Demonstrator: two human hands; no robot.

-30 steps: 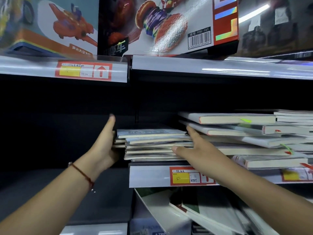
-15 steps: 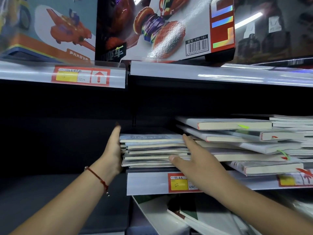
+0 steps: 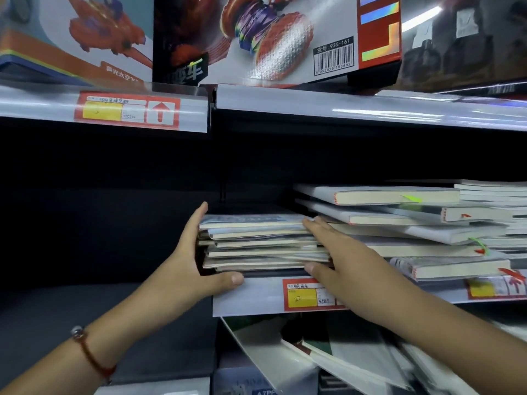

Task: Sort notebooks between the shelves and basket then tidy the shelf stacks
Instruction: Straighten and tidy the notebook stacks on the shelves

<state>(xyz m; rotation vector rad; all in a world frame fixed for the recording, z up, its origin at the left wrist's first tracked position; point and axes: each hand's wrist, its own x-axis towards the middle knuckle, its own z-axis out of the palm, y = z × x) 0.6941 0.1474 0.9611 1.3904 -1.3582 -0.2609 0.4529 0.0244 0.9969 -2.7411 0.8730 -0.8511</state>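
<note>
Left hand flat against the stack, right hand open on its other side — both pressing inward, likely to square ragged edges.

head cam | faces forward, slightly up | close to shelf

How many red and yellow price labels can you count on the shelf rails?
3: one on the upper left rail, one by the right hand, one at the far right, partly cropped.
</note>
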